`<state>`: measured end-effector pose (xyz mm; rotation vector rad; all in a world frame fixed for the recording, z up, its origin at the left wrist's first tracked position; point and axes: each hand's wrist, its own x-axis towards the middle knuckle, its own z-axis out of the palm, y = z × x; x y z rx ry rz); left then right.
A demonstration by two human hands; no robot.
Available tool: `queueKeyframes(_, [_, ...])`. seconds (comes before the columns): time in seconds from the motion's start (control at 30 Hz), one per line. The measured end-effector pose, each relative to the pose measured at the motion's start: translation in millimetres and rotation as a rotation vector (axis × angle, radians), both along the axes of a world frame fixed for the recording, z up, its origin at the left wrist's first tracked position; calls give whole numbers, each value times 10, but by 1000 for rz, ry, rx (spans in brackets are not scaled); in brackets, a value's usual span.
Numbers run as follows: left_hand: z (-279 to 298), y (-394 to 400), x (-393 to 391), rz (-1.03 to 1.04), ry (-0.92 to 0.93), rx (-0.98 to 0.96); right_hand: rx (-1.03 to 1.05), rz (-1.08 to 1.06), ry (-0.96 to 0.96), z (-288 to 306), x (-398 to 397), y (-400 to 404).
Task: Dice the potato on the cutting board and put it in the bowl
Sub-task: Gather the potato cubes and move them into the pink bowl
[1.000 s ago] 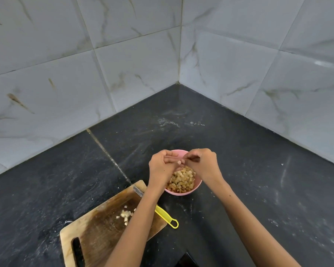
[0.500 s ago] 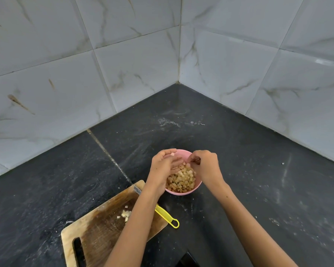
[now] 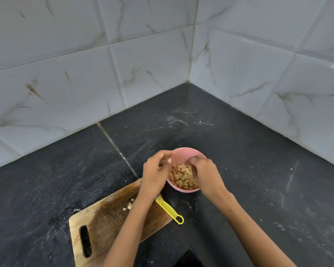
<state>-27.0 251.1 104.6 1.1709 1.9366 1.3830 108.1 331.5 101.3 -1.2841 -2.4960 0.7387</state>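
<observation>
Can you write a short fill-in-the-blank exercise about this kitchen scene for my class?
1. The diced potato lies in a ___ bowl.
2. The knife has a ___ handle.
3. A few potato bits remain on the wooden ___.
4. The left hand and right hand are both over the ___.

Missing words: pink; yellow; cutting board; bowl

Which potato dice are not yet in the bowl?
The few pale potato pieces lying on the cutting board beside the left forearm; the rest fill the pink bowl.
</observation>
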Motion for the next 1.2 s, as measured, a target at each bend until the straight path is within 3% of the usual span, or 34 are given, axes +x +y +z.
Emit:
queueKeyframes(0.1, [-52, -325, -208, 69, 9, 37, 77, 133, 138, -49, -158, -381])
queueKeyframes(0.2, [-214, -763, -438, 193, 74, -44, -63, 313, 213, -272, -406, -832])
queueKeyframes(0.27, [-361, -1013, -539, 248, 114, -122, -134, 316, 169, -451, -559, -1003])
queueKeyframes(0.37, [-583, -1274, -596, 282, 229, -252, -68, 263, 18, -611, -779, -1130])
queueKeyframes(0.53, [-792, -1321, -550, 200, 307, -356, -79, 310, -90, -689, -858, -1295])
queueKeyframes(0.7, [-794, -1258, -403, 50, 166, -335, -206, 149, -30, -747, -651, -1137])
queueKeyframes(0.9, [-770, -1367, -502, 313, 49, -186, -245, 140, 76, -706, -937, -1182])
queueKeyframes(1.0, [-742, -1420, -562, 341, 27, -162, -120, 141, 123, -724, -949, -1177])
queueKeyframes(1.2, [-772, -1472, -616, 361, 33, -150, 27, 613, -151, -923, -868, -1346])
